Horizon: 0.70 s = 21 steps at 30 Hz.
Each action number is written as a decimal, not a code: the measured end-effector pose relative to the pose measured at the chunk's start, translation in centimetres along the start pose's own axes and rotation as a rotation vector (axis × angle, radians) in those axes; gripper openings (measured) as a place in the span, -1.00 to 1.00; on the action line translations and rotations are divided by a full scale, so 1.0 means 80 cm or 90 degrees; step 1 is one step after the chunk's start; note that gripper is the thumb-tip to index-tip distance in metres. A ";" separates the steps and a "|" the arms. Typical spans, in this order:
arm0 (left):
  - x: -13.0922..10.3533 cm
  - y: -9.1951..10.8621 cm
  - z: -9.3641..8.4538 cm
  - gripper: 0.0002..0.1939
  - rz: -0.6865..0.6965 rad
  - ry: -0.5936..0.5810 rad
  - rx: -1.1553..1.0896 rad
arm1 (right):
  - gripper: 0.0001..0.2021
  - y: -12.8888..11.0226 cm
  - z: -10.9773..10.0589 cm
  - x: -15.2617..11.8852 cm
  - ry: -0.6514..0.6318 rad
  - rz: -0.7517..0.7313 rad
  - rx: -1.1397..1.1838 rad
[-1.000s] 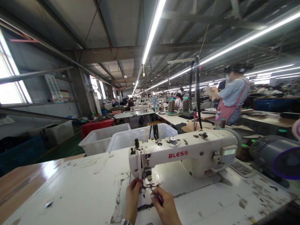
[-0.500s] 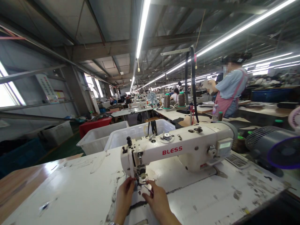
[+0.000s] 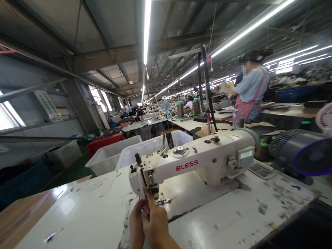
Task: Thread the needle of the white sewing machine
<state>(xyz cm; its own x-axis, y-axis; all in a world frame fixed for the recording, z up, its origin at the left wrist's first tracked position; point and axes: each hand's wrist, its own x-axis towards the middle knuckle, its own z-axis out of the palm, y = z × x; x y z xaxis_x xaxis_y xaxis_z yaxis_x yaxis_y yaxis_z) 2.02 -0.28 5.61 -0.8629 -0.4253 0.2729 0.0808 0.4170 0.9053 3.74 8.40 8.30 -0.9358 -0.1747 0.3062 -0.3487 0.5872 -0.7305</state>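
A white BLESS sewing machine (image 3: pixel 192 162) stands on a scuffed white table (image 3: pixel 77 214). Both my hands are raised to its needle end, just left of the presser foot (image 3: pixel 162 201). My right hand (image 3: pixel 155 223) lies partly over my left hand (image 3: pixel 135 223), its fingertips reaching up to the needle bar. The fingers of both hands are bunched close together there. The hands hide whatever is between the fingers, and no thread or tool shows.
Two white plastic tubs (image 3: pixel 109 157) sit behind the table, with a red bin (image 3: pixel 103 142) beyond them. A dark fan (image 3: pixel 301 154) is at the right. Thread cones (image 3: pixel 180 110) stand on the table behind. A person in a pink apron (image 3: pixel 250 91) works at the back right.
My hands have drawn together and risen to the needle bar, the right now overlapping the left. The small dark tool seen in my right hand is out of sight. The view has tilted.
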 end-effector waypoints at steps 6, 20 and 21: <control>-0.001 -0.009 0.006 -0.65 0.021 0.010 -0.006 | -0.55 -0.008 0.005 0.010 0.052 0.007 0.078; -0.004 -0.021 0.020 -0.70 0.050 0.124 -0.128 | -0.87 0.046 0.016 0.010 0.084 -0.271 0.011; -0.005 -0.020 0.021 -0.70 0.056 0.133 -0.131 | -0.89 0.041 0.017 0.008 0.113 -0.254 0.057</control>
<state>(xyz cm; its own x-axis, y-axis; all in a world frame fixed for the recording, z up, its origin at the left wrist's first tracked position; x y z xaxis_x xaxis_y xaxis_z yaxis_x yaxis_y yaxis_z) 1.40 0.56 3.50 -0.7286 -0.5596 0.3949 0.2687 0.2969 0.9163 1.93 9.16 5.27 -0.7064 -0.2306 0.6692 -0.6912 0.4286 -0.5819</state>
